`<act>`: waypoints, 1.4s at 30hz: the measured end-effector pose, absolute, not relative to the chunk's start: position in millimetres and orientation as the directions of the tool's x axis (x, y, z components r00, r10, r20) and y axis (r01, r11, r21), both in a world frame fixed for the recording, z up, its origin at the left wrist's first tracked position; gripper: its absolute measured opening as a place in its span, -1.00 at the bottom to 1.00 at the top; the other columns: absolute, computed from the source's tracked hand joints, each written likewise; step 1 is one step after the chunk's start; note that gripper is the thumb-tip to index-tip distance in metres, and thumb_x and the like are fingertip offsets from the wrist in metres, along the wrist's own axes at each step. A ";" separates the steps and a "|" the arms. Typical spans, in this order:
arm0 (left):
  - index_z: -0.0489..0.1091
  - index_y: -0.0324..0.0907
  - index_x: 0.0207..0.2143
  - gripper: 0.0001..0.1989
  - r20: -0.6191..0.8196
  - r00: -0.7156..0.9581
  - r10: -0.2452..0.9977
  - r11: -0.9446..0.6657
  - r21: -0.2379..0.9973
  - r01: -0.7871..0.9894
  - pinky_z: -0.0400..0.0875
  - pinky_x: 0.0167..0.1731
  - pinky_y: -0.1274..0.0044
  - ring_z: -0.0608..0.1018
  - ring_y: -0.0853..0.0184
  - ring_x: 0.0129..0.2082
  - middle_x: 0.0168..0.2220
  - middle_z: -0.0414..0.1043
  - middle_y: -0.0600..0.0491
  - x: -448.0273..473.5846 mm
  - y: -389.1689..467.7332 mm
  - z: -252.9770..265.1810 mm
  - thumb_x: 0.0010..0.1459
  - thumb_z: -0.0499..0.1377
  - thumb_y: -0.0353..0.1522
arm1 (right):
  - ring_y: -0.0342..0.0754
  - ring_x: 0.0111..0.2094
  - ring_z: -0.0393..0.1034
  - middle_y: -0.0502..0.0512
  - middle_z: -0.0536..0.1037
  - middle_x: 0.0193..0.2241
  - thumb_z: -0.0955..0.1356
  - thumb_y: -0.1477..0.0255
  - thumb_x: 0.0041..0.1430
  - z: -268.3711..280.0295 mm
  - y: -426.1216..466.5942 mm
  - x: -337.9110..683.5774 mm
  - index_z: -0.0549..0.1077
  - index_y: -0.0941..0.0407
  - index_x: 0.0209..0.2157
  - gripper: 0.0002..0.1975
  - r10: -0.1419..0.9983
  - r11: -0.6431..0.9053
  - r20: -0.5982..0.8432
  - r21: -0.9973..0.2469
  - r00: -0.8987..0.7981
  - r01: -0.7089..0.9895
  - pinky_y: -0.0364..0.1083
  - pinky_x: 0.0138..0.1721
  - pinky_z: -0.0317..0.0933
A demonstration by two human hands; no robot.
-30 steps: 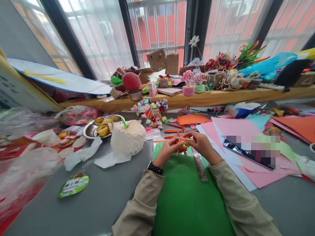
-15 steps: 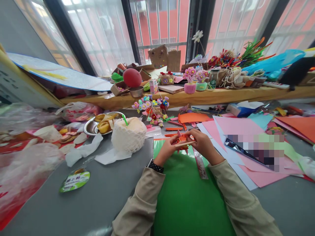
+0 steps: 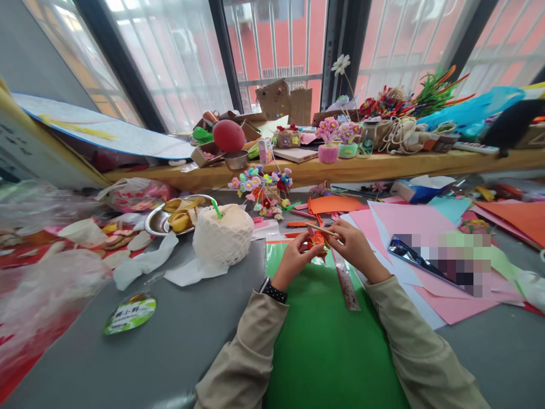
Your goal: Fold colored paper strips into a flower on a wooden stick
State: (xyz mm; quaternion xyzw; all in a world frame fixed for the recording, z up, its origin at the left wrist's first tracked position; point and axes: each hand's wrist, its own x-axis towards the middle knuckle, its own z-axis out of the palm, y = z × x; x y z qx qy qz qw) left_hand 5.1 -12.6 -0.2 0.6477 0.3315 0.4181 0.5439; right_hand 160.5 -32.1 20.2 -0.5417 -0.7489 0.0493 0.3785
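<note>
My left hand [image 3: 297,258] is closed on a small orange and pink folded-paper piece [image 3: 317,241] above the far end of the green mat [image 3: 332,335]. The fingers cover part of the piece, so its full shape is hidden. Between the fingers of my right hand [image 3: 349,244] is a thin wooden stick [image 3: 322,229], its left end at the top of the paper piece. Just under the right hand lies a clear ruler with a red pattern [image 3: 348,284]. Orange paper strips [image 3: 296,234] lie just beyond my hands.
Left of the mat stands a netted coconut [image 3: 223,236] with a green straw, beside a metal bowl [image 3: 164,227] of peels. Colored paper sheets [image 3: 426,227] and a phone [image 3: 430,264] lie to the right. A bunch of small craft flowers [image 3: 264,190] sits before the crowded sill [image 3: 298,173].
The stick has gone from lying low across the paper piece to slanting down rightward from its top. My right hand has shifted slightly, and my left hand has turned a little with the piece.
</note>
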 end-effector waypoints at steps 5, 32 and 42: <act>0.25 -0.28 -0.16 -0.59 0.178 0.428 0.886 -0.198 0.980 0.002 0.37 -0.35 0.54 0.48 0.33 -0.33 -0.22 0.36 -0.07 6.5 -15.0 3.1 -0.08 0.14 -0.27 | -0.17 -0.54 0.20 0.02 0.32 -0.53 0.22 0.44 0.03 22.6 -33.2 159.0 0.37 0.15 -0.54 -0.84 0.848 0.399 0.518 -0.492 -0.108 0.773 -0.20 -0.53 0.06; 0.27 -0.24 -0.21 -0.65 0.286 0.427 0.858 -0.395 0.899 0.191 0.39 -0.39 0.56 0.48 0.35 -0.37 -0.29 0.39 -0.03 8.8 -19.6 0.6 -0.04 0.10 -0.24 | -0.11 -0.45 0.35 0.06 0.50 -0.42 0.24 0.48 0.01 18.7 -31.0 161.3 0.43 0.12 -0.33 -0.82 0.873 0.402 0.471 -0.552 -0.125 0.730 -0.18 -0.49 0.17; 0.29 -0.24 -0.19 -0.63 0.261 0.433 0.863 -0.399 0.877 0.267 0.37 -0.36 0.53 0.46 0.34 -0.36 -0.28 0.39 -0.04 8.9 -15.5 -3.6 -0.03 0.07 -0.21 | -0.07 -0.42 0.37 0.07 0.51 -0.40 0.25 0.53 -0.03 15.3 -30.6 156.1 0.43 0.12 -0.35 -0.81 0.894 0.335 0.437 -0.498 -0.102 0.800 -0.14 -0.43 0.20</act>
